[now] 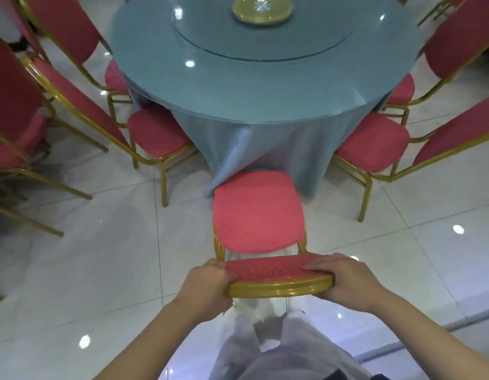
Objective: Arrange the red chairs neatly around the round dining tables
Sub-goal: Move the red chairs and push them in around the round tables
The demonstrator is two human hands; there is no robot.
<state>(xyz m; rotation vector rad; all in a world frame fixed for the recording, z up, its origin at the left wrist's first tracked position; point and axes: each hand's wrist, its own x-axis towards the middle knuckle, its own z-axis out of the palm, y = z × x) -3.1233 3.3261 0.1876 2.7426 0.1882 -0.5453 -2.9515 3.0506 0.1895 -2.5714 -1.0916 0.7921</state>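
Red chair (258,215) backrest top gripped at both ends: left hand (207,283), right hand (344,281), forearms extended.

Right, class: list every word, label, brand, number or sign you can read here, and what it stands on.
None: no text can be read.
The red chair gripped by the left hand and right hand bears only pale dots on its backrest; the blue tablecloth and gold centrepiece carry no writing.

A red-cushioned chair with a gold metal frame (258,215) stands upright, its seat front against the blue cloth draping the round glass-topped counter (251,86). A left matching chair (158,133) and a right matching chair (375,144) flank it, their seats facing the counter.
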